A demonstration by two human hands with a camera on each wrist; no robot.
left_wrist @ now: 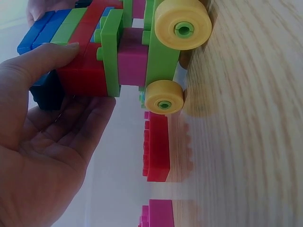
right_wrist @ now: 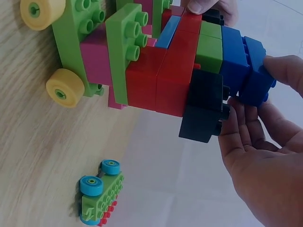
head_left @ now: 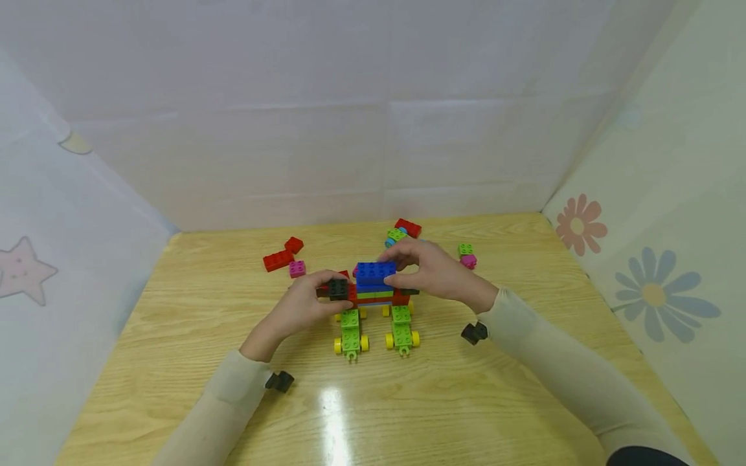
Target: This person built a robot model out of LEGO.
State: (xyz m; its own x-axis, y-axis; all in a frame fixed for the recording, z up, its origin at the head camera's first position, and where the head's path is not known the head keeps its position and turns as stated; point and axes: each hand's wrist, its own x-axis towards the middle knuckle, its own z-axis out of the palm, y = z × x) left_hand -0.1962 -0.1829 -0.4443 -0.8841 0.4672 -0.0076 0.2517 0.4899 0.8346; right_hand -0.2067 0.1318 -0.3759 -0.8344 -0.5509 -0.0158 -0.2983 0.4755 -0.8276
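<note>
A toy-brick build stands on two green wheeled bases (head_left: 402, 329) with yellow wheels. Pink bricks (right_wrist: 95, 59) and green plates rise from them to a red brick layer (left_wrist: 85, 75). Above come light green bricks (right_wrist: 209, 49) and two stacked blue layers, with a black brick at each end. My left hand (head_left: 305, 301) grips the build's left end, its thumb on the red brick beside the black brick (head_left: 338, 289). At the top, my right hand (head_left: 436, 270) pinches the upper blue brick (head_left: 373, 267) between thumb and fingers; the blue layers look slightly uneven in the right wrist view.
Red bricks (head_left: 278, 261) and a pink brick (head_left: 297, 268) lie at the back left of the wooden table (head_left: 192, 323). Behind the right hand is a small green car (right_wrist: 105, 191) with blue wheels. Farther right sit a green brick (head_left: 465, 249) and a pink one (head_left: 469, 261).
</note>
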